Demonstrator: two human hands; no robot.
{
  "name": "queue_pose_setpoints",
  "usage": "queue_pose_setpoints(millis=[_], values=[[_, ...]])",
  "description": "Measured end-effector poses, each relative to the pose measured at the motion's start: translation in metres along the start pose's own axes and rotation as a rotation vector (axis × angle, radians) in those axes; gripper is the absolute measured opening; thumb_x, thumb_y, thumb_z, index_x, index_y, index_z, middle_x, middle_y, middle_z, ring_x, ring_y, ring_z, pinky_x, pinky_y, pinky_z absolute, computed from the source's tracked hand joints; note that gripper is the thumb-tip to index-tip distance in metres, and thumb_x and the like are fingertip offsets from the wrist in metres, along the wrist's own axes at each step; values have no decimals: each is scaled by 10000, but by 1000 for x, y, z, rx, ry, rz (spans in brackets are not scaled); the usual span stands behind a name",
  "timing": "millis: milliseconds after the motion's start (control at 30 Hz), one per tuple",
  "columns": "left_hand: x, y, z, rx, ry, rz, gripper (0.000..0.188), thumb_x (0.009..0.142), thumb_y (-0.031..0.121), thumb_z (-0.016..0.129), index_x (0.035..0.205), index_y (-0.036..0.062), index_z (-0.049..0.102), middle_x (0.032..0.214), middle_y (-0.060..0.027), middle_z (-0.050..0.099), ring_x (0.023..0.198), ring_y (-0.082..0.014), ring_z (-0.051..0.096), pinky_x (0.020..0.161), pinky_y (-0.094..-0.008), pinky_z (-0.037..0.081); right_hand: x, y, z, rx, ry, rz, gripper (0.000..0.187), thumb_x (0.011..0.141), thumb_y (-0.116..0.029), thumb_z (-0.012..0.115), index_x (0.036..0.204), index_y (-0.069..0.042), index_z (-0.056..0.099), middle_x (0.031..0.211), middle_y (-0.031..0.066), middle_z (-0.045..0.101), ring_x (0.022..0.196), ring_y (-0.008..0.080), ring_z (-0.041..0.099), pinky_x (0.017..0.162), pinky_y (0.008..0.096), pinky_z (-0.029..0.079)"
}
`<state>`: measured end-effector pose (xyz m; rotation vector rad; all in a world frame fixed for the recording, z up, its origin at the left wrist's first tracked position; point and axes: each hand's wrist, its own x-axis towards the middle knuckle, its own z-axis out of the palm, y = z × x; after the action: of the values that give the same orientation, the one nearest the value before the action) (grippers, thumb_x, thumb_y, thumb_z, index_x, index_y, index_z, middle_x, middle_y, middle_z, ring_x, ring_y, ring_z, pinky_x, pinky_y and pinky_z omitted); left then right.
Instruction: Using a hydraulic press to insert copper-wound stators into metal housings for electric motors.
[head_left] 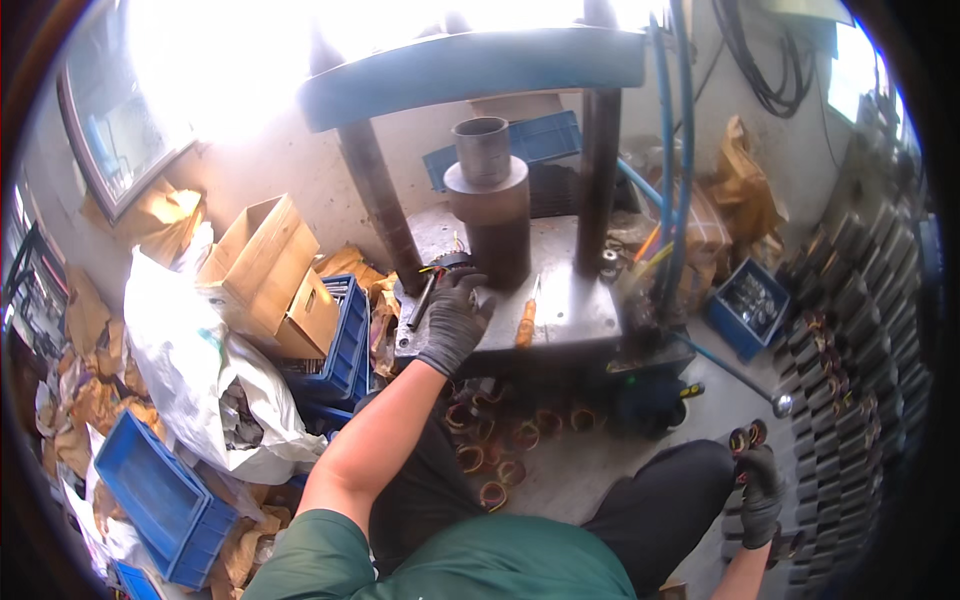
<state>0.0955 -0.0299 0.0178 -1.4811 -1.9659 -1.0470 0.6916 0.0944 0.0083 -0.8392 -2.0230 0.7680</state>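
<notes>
The wired ring (450, 261) is over the press table (578, 318), just beyond the nearer left hand (456, 322)'s curled fingers, the right hand (761, 495) well apart by two coils (740, 439), both grips impossible to tell.

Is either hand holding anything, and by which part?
Left hand: at the near side of a dark wired part, grip unclear. Right hand: at small wired rings, hold cannot be told.
</notes>
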Motion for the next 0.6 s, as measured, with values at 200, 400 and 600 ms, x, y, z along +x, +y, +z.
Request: queue_pose_setpoints(millis=[200,400,600], values=[[-13,-28,-1,67,-43,-728,685,755,281,890,1337,41,621,1352,-221,587,1211,-342,628,1125,-370,484,109,-135,94,8,-424,-633,314,808,7,738,1115,-50,712,1128,142,725,1079,366,696,1024,459,532],[-10,-30,-9,153,-352,-766,702,712,465,911,1267,76,728,1438,-200,573,1298,-378,596,1122,-426,480,171,-169,201,130,-642,-629,361,827,-29,755,1182,-11,691,1228,188,668,1106,338,680,974,422,549],[-10,-10,5,-322,-85,-467,490,657,98,941,1091,55,718,1426,-190,571,1347,-391,549,1125,-424,474,194,-142,269,566,-616,348,415,964,-156,749,1338,-17,632,1287,135,665,1127,219,676,977,352,545]])
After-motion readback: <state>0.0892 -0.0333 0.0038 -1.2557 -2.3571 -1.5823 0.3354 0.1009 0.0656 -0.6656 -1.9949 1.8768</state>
